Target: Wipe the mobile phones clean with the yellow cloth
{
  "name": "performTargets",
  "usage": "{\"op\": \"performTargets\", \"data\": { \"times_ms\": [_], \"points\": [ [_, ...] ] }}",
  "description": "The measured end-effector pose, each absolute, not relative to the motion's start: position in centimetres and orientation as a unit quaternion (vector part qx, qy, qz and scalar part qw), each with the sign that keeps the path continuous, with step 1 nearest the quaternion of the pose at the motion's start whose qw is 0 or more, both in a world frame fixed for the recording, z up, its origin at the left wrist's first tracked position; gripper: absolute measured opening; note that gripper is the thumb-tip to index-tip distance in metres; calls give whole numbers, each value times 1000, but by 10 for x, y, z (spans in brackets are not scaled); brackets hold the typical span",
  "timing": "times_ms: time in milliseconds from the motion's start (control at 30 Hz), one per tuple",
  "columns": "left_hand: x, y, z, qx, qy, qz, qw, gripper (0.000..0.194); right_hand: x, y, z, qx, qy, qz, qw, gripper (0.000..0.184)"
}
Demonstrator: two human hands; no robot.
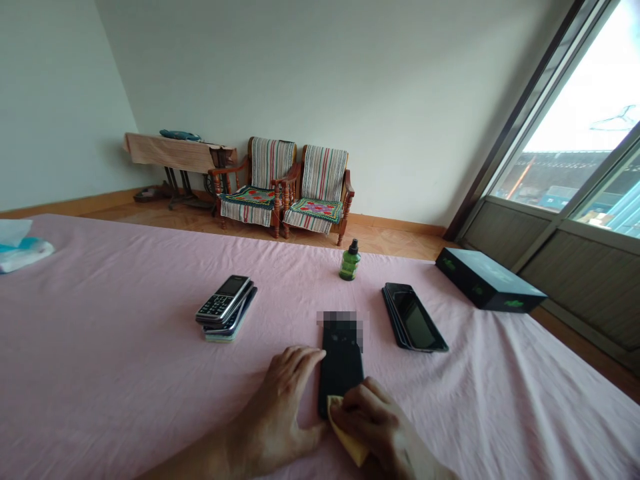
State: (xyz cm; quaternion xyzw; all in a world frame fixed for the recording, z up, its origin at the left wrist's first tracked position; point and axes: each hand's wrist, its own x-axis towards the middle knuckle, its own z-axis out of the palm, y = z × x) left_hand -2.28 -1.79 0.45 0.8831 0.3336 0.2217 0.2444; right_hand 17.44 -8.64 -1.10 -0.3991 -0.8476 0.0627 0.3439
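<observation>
Phone point(341, 363) flat on pink sheet point(125, 347), long axis pointing away. Left hand point(280, 400) spread, steadying its left edge. Right hand point(383, 427) pinches yellow cloth point(345, 433) at near end.

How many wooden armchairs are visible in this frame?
2. Both stand side by side against the far wall: the left armchair next to the covered side table, the right armchair beside it. None appear hidden.

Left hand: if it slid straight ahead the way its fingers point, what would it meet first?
The left hand already touches the dark phone at its left edge. Straight on, its fingers point up and rightward, so they would probably push onto that phone first.
</observation>
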Motion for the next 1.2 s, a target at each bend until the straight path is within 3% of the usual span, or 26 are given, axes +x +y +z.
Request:
{"op": "performTargets", "data": {
  "times_ms": [233, 467, 733, 1200],
  "points": [
    [-22, -16, 9, 892, 334, 186, 240, 73, 164, -83, -9, -387, -852, 31, 350, 25],
    [-24, -18, 10, 886, 345, 184, 250, 72, 192, -94, -24, -488, -795, -8, 360, 29],
    [-23, -20, 9, 884, 340, 193, 257, 64, 186, -86, -19, -534, -761, 74, 360, 39],
    [-23, -18, 8, 888, 333, 196, 249, 62, 200, -3, -9, -669, -676, 25, 307, 24]
  ]
}}
